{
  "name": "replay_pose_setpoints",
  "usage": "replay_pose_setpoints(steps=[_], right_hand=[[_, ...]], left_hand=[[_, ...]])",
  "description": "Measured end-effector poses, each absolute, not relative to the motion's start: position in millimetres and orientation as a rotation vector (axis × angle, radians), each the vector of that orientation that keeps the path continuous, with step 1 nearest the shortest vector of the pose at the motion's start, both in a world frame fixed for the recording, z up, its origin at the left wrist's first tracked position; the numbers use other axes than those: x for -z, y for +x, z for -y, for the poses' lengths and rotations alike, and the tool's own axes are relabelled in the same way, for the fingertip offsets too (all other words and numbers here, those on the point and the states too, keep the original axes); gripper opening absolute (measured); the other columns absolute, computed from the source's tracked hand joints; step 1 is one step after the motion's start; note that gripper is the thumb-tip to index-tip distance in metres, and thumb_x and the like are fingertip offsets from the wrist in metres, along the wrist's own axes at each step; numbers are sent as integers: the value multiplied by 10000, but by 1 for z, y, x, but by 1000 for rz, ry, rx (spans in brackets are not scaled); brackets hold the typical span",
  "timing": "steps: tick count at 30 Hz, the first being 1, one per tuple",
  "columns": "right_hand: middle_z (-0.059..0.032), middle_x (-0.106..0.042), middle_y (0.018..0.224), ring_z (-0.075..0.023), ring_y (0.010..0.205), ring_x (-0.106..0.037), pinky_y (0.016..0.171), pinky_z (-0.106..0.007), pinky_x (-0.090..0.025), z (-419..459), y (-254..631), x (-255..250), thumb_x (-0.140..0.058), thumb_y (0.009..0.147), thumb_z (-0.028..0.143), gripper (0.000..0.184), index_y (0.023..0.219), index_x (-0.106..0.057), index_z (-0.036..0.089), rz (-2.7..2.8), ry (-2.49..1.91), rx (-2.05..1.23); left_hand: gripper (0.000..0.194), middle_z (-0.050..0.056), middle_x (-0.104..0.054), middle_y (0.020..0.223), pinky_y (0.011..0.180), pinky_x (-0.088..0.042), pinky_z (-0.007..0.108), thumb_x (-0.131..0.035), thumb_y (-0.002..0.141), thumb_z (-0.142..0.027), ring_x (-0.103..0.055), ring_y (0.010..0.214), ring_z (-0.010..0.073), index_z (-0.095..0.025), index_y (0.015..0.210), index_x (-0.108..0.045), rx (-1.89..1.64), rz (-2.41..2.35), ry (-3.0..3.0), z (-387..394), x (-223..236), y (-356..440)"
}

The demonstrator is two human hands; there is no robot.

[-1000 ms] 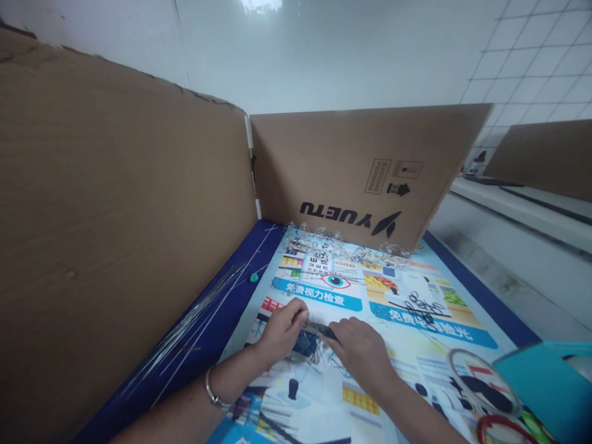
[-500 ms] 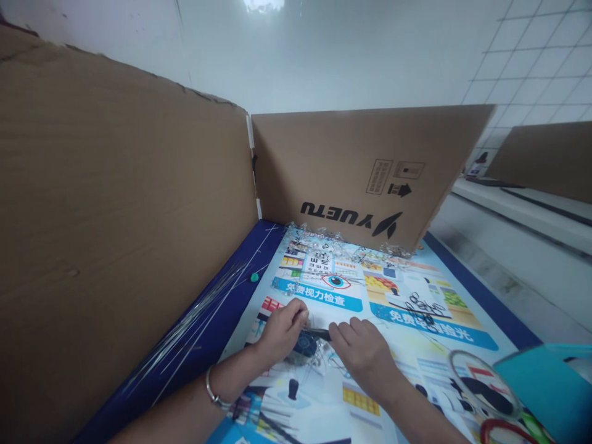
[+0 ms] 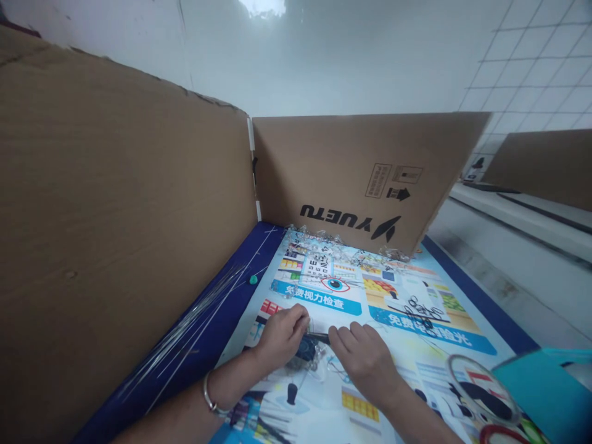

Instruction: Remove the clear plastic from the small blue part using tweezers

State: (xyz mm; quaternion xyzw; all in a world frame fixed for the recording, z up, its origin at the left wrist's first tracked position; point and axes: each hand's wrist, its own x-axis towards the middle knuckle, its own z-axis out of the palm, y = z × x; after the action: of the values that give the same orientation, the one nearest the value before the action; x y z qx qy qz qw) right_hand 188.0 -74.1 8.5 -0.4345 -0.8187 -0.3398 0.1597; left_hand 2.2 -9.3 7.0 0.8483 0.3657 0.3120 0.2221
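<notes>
My left hand [image 3: 281, 336] is closed in a pinch, its thumb and finger pressed together. What it pinches looks like thin wire, but it is too small to be sure. A slim, dark tool with a tapered tip, like pliers [image 3: 318, 337], is gripped in my right hand [image 3: 363, 357], with its tip pointing left at the left fingertips. Just under the hands lies a round dark blue object [image 3: 306, 350]. Small clear, shiny pieces [image 3: 315, 362] surround it.
Several thin straight wires [image 3: 203, 308] lie on the blue table edge, by a small green piece [image 3: 253, 279]. Clear bits [image 3: 342, 243] line the back cardboard panel [image 3: 324, 160]. Black loops [image 3: 422, 308], a clear ring [image 3: 456, 385] and a teal object [image 3: 546, 388] are to the right.
Both hands stay in nearly the same place, the tool tip still at the left fingertips. The whole view has shifted slightly.
</notes>
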Motion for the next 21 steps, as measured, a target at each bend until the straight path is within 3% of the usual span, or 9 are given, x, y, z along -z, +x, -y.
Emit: replay_pose_setpoints(steps=[16, 21], right_hand=[[-30, -494, 666, -152, 644, -408, 597, -320, -253, 77, 185, -15, -409, 809, 54, 194, 879, -557, 159, 2421, -1231, 923], [-14, -501, 629, -147, 629, -412, 595, -302, -244, 70, 189, -9, -466, 832, 177, 106, 834, -571, 174, 2312, -1289, 780]], left_hand=[[148, 10, -570, 661, 588, -327, 238, -349, 844, -174, -514, 630, 153, -194, 784, -483, -832, -1114, 2501, 10, -5, 1], [147, 3, -546, 632, 567, -319, 228, -363, 830, -162, -496, 599, 141, -191, 768, -493, -857, -1088, 2449, 10, -5, 1]])
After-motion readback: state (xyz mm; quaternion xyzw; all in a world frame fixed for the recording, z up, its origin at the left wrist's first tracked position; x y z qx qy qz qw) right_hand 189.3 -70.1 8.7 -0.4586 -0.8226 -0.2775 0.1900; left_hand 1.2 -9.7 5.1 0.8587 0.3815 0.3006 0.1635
